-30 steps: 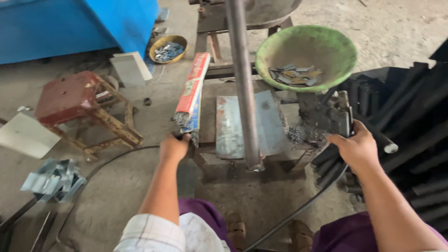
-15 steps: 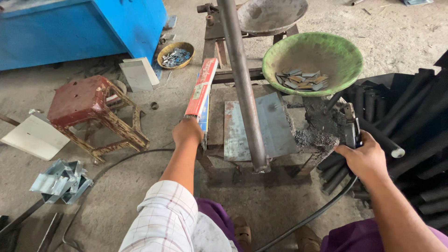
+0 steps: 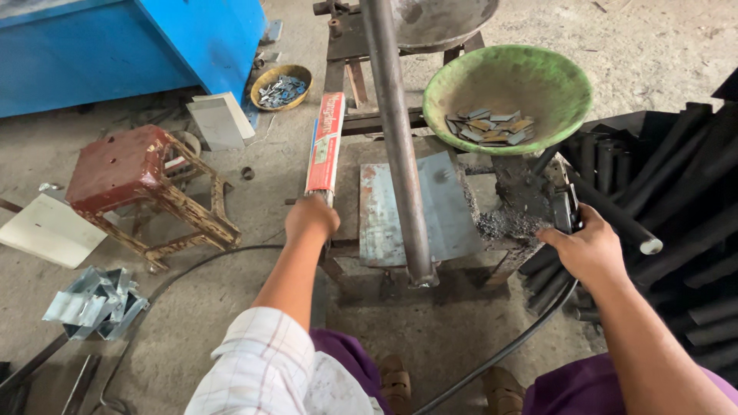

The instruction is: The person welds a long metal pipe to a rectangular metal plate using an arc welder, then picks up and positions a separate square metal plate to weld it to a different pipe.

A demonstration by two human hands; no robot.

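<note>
Red and white, the long narrow cardboard box [image 3: 325,142] lies straight ahead of our left hand [image 3: 311,217], its near end under our curled fingers and its long axis running directly away from us along the left edge of the low steel bench [image 3: 442,211]. The left hand is closed around that near end; the right hand is far off to the other side, so the left is clearly the nearer one. Our right hand [image 3: 584,247] is wrapped about a dark black handle [image 3: 565,211] at the bench's right edge, fingers folded round it, with a black cable [image 3: 500,353] trailing from below it back toward us.

Between the two hands a single grey steel pipe [image 3: 396,138] rises from the bench. Beyond the right hand sits one green round bowl [image 3: 565,92] holding a small heap of flat metal pieces, too overlapped to count surely. Beyond the box's far end we count one small yellow bowl [image 3: 270,77] of metal bits. Left of the left hand stands one rusty red metal stool [image 3: 123,169]. Right of the right hand lies a stack of black tubes [image 3: 676,200], many, not countable.
</note>
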